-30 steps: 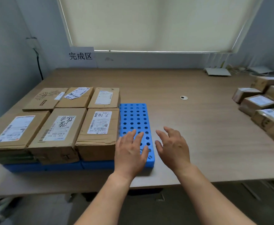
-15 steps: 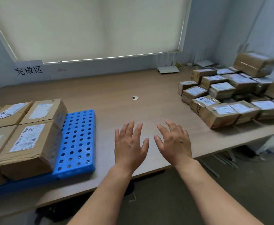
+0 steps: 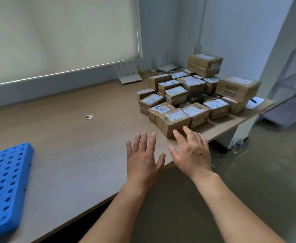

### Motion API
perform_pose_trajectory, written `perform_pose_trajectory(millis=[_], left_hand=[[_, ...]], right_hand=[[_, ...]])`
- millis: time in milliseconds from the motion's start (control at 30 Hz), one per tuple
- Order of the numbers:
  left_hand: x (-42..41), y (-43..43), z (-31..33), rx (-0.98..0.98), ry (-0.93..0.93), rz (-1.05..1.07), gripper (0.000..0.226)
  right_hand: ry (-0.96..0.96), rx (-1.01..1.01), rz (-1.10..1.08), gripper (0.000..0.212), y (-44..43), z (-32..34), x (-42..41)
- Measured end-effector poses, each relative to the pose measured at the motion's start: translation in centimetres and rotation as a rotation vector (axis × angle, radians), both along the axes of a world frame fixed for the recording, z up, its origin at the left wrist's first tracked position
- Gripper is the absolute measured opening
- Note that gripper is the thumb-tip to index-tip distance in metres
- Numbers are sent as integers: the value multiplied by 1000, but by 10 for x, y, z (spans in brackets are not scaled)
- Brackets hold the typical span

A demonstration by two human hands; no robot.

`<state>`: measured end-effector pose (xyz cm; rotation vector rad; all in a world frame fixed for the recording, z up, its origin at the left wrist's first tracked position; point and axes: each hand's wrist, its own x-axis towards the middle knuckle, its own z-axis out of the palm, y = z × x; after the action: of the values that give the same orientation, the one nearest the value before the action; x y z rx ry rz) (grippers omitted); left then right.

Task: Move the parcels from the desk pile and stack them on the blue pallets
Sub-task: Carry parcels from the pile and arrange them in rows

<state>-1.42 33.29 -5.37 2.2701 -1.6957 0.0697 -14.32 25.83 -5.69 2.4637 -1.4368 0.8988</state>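
Observation:
A pile of brown cardboard parcels [image 3: 194,92] with white labels covers the right end of the wooden desk [image 3: 73,137]. The nearest parcel [image 3: 174,121] sits at the pile's front corner. My right hand [image 3: 191,153] hovers just in front of that parcel, fingers spread, holding nothing. My left hand [image 3: 143,158] is beside it over the desk's front edge, fingers straight and empty. A blue perforated pallet [image 3: 5,181] lies at the far left of the desk, its visible part bare.
A small round grommet [image 3: 88,117] is set in the middle of the desk. White routers [image 3: 130,78] and cables lie along the back wall under the window blind. A notepad with a pen [image 3: 255,102] sits at the desk's right end. Grey floor lies to the right.
The view has swung right, away from the stacked parcels on the pallet and toward the desk pile. Both empty hands have moved right with it and now reach the pile's nearest parcel.

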Motion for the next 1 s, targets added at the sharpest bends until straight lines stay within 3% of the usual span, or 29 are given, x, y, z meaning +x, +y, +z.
perform_pose_trajectory(millis=[267,433,1000], left_hand=[[-74,-92,-5,-22,-42,-195,88],[-122,-173,-8,-67,-9,-286,69],[-237,-453,-4,-51,98,-276,69]], right_hand=[[-35,49,-191,57,-67,-4,-85],[-13,52,-278,50,-137,-9,-138],[4,163,-320,50,-411,3,-265]])
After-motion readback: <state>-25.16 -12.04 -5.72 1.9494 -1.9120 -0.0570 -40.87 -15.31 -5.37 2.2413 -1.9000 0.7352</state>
